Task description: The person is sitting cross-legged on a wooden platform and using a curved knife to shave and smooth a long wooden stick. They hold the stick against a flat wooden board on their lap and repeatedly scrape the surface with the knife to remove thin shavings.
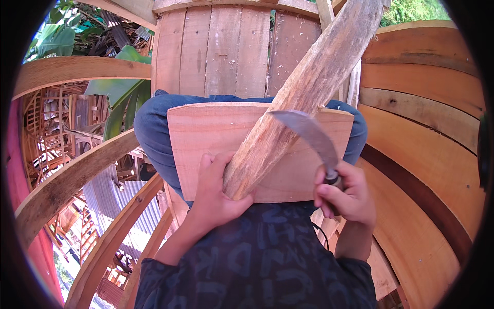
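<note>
A long, rough piece of wood (303, 82) slants from my lap up to the far right. My left hand (218, 188) grips its near end, with fingers and thumb on either side. In my right hand (346, 193) is a sickle (311, 133), my fingers closed round its handle. Its curved metal blade points up and to the left, and the tip overlaps the wood; whether the edge touches it I cannot tell. Under the wood, a flat wooden board (200, 129) rests across my thighs.
Planks (224, 46) lie ahead of my knees, with small shavings on them. A slatted wooden wall (411, 113) curves along the right. Open wooden rails (77, 177) run on the left; beyond them are corrugated metal sheets (110, 193) and a large green leaf (121, 85).
</note>
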The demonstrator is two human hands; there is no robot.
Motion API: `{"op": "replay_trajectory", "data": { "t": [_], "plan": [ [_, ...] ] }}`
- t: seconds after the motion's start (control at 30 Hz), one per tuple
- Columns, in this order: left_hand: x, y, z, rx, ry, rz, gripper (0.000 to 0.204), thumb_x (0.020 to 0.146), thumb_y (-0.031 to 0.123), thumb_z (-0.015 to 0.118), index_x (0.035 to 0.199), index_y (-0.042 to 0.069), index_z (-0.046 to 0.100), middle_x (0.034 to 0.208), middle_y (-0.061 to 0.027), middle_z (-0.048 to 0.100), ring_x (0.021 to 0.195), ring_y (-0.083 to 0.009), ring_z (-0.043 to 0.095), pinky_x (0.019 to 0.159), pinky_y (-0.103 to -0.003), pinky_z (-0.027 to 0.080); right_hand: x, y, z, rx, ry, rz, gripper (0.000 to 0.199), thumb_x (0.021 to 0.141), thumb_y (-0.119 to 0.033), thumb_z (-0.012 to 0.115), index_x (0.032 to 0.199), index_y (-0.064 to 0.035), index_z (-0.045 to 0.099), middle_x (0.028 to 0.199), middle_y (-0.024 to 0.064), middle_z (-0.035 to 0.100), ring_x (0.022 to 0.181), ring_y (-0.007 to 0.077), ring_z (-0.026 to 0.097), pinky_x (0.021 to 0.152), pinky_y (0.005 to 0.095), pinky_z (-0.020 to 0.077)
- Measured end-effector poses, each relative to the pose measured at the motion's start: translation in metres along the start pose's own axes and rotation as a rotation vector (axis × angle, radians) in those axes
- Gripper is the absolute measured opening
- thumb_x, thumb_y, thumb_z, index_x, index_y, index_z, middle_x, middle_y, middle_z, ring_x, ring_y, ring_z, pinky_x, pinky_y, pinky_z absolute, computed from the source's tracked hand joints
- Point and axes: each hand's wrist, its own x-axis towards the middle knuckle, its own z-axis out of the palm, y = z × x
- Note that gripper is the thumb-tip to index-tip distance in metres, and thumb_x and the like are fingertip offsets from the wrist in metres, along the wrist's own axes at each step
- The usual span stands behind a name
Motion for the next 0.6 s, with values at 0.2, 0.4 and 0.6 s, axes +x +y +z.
{"op": "replay_trajectory", "data": {
  "t": [0.2,0.4,0.6],
  "plan": [
    [-0.007,-0.004,-0.006,-0.016,0.004,-0.015,0.064,0.06,0.014,0.078,0.116,0.002,0.05,0.1,-0.0142,0.049,0.092,-0.0288,0.047,0.082,-0.038,0.04,0.019,0.009,-0.082,0.508,0.891,-0.639,0.02,0.101,-0.023,0.046,0.088,-0.0075,0.047,0.062,-0.0038,0.035,0.04,0.0034,0.033,0.032,0.0203,0.0313],
    [0.001,0.001,-0.001,0.01,0.005,-0.022,0.064,0.06,0.014,0.077,0.116,0.001,0.05,0.099,-0.0138,0.049,0.092,-0.0276,0.048,0.081,-0.038,0.04,-0.022,-0.008,-0.046,0.398,0.494,-0.516,0.023,0.1,-0.026,0.049,0.092,-0.0043,0.05,0.059,-0.0042,0.036,0.04,0.0038,0.037,0.033,0.0203,0.0293],
    [0.0,-0.001,-0.002,0.031,-0.024,0.004,0.066,0.06,0.014,0.078,0.117,0.002,0.049,0.101,-0.0134,0.05,0.092,-0.0277,0.048,0.081,-0.038,0.04,0.003,0.011,-0.002,-0.042,0.26,-0.14,0.022,0.098,-0.025,0.052,0.093,-0.004,0.055,0.059,-0.0016,0.046,0.04,0.0051,0.04,0.036,0.0201,0.0292]
  ]
}}
